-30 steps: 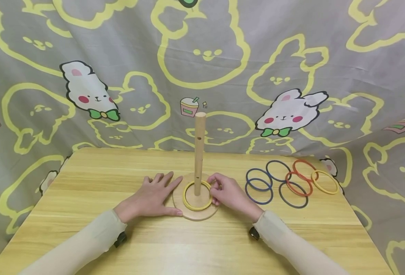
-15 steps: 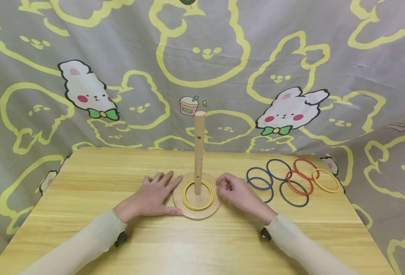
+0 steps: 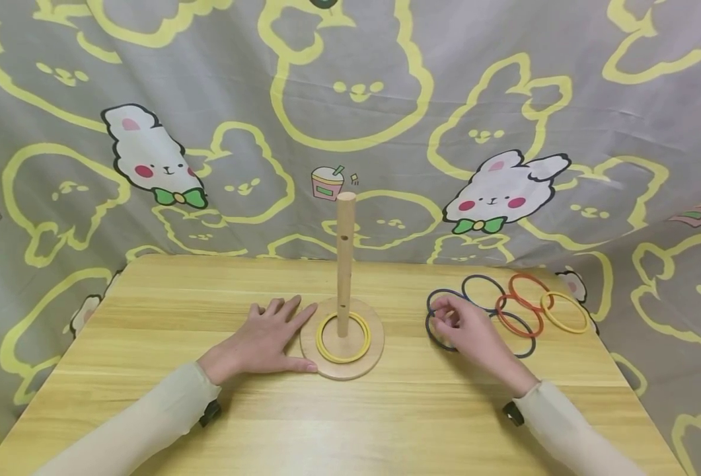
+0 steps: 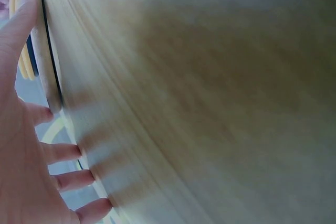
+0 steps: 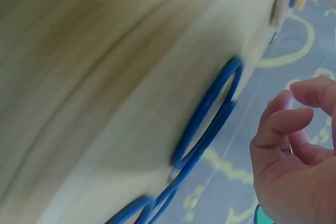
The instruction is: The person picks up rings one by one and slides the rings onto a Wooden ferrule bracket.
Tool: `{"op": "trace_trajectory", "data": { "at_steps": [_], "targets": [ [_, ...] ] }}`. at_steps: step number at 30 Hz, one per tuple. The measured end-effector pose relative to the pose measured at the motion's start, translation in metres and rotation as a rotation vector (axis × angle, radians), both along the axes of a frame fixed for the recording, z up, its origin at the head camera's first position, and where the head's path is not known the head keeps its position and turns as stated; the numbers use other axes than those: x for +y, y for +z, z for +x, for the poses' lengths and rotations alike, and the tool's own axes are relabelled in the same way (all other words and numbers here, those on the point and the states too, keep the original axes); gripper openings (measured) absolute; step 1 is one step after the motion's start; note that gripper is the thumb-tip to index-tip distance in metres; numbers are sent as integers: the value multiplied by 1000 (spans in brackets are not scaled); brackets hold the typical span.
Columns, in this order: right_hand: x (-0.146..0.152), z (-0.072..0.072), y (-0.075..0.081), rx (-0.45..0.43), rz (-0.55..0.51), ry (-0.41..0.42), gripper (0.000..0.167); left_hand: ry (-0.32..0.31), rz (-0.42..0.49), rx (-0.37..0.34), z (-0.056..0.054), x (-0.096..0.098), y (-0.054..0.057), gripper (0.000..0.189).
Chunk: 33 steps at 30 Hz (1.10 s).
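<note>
In the head view a wooden post [image 3: 344,264] stands upright on a round wooden base [image 3: 375,347]. Yellow rings [image 3: 343,361] lie round its foot; the left wrist view also shows a dark blue ring [image 4: 32,59] among them. My left hand [image 3: 261,340] rests on the table left of the base, fingers spread, thumb and index finger at its edge. Over the blue rings [image 5: 202,111] hovers my right hand [image 3: 475,330], partly hiding them. Its fingers are loosely bent, thumb and fingertips apart, with nothing between them in the right wrist view.
Right of the right hand lie dark blue rings [image 3: 482,276], overlapping red rings [image 3: 525,336] and a yellow ring [image 3: 571,332]. A printed grey curtain [image 3: 386,99] hangs behind the wooden table [image 3: 338,423].
My right hand has left the yellow rings at the post and moved right, to above the blue rings. The left hand stays where it was.
</note>
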State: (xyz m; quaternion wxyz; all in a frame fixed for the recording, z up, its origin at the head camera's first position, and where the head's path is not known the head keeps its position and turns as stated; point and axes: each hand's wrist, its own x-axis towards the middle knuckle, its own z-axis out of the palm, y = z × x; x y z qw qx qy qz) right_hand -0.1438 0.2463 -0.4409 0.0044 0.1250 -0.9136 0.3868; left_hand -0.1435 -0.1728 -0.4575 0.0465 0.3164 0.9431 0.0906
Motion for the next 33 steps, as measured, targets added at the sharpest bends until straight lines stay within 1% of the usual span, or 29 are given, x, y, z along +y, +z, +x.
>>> {"op": "trace_trajectory", "data": {
  "at_steps": [3, 8, 13, 19, 26, 33],
  "targets": [
    [11, 0, -1, 16, 33, -6, 20, -2, 9, 10, 0, 0, -1, 116],
    [23, -2, -3, 23, 129, -13, 22, -3, 13, 6, 0, 0, -1, 116],
    [27, -4, -5, 22, 199, 18, 26, 1, 6, -4, 1, 1, 2, 116],
    [27, -7, -9, 44, 252, 31, 28, -1, 9, 1, 0, 1, 0, 116],
    [26, -8, -10, 107, 267, 52, 22, 2, -1, -17, 0, 1, 2, 116],
    [18, -7, -4, 177, 218, 34, 18, 11, -8, -27, 2, 0, 2, 116]
  ]
}}
